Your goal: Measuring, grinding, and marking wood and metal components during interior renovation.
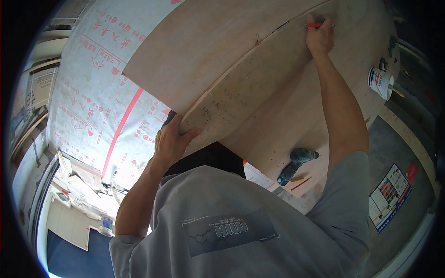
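A long light-brown wooden board (pixel 250 83) with pencil marks and scribbles on its face runs from my lap toward the upper right. My left hand (pixel 171 141) grips its near end, thumb on the face and the other fingers at the edge, partly hidden. Up near the far end, my right hand (pixel 321 39) pinches a red pencil (pixel 314 25) held sideways, close to the board's surface. A wider brown sheet (pixel 181 51) lies beyond the board's long edge.
White protective film (pixel 106 83) with red print covers the floor at left. A cordless drill (pixel 296 166) lies by my right side, near a thin red stick (pixel 301 184). A white bucket (pixel 381 83) with a wooden handle stands far right. A printed poster (pixel 390 198) lies lower right.
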`<state>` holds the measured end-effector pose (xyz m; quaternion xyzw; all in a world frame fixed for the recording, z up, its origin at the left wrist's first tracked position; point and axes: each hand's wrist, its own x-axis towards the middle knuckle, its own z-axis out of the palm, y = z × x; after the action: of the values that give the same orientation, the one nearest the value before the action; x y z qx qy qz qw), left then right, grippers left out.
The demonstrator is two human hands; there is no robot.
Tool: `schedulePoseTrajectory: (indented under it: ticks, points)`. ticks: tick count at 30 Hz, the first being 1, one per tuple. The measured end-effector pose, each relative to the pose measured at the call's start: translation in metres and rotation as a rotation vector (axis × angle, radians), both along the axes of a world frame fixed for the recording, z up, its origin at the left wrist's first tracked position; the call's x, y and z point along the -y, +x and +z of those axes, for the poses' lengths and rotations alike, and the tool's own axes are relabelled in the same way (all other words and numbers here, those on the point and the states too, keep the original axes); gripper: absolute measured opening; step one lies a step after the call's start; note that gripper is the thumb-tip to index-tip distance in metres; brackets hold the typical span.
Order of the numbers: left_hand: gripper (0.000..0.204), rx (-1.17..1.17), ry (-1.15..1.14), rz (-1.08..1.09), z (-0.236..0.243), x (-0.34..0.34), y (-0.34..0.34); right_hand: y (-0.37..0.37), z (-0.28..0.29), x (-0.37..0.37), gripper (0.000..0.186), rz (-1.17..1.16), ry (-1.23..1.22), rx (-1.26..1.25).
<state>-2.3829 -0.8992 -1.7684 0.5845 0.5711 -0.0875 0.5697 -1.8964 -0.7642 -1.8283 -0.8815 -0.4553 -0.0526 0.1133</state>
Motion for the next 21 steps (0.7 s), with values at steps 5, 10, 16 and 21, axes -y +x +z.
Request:
schedulePoseTrajectory:
  ticks: [5, 10, 16, 21]
  points:
    - [0.050, 0.039, 0.044, 0.028, 0.000, 0.001, 0.005, 0.004, 0.003, -0.001, 0.079, 0.011, 0.014, 0.034]
    - [0.050, 0.036, 0.043, 0.070, -0.005, 0.006, 0.001, -0.004, 0.005, -0.002, 0.077, 0.028, 0.012, -0.034]
    - [0.048, 0.019, -0.059, 0.090, 0.008, -0.003, 0.007, -0.021, 0.018, 0.000, 0.070, 0.012, -0.006, -0.153]
    - [0.048, 0.048, 0.061, 0.068, 0.004, 0.001, 0.007, -0.022, 0.014, 0.000, 0.068, 0.018, 0.022, -0.101]
